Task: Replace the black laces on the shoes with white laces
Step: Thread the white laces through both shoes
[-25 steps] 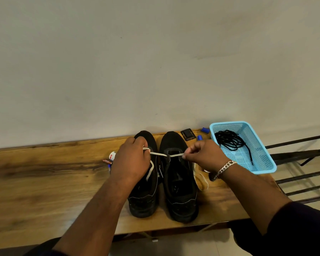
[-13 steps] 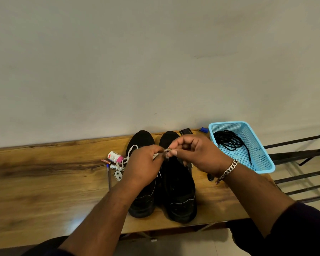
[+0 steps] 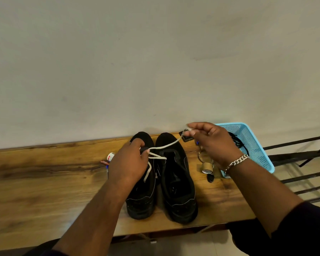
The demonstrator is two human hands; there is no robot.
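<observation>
White lace now pulled out long: R hand has swung up-right from shoe centre, thumb + forefinger pinching lace tip. L hand stays over left shoe, fingers curled on other lace end. Means: first eyelet row of right shoe threaded, slack being drawn, most rows left. Matte black suede-like uppers, flat woven lace. Black laces coiled in blue mesh plastic basket, far right on wood-grain bench.

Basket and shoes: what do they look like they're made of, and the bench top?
Blue basket: looks like moulded plastic, its walls a perforated mesh, slightly glossy.
Black shoes: matte, soft-looking upper, possibly suede or fabric; pale stitching lines show near the heel.
Bench top: wood or wood-look laminate, with visible grain and dark knots; smooth, slightly reflective surface, so which one is unclear.
</observation>
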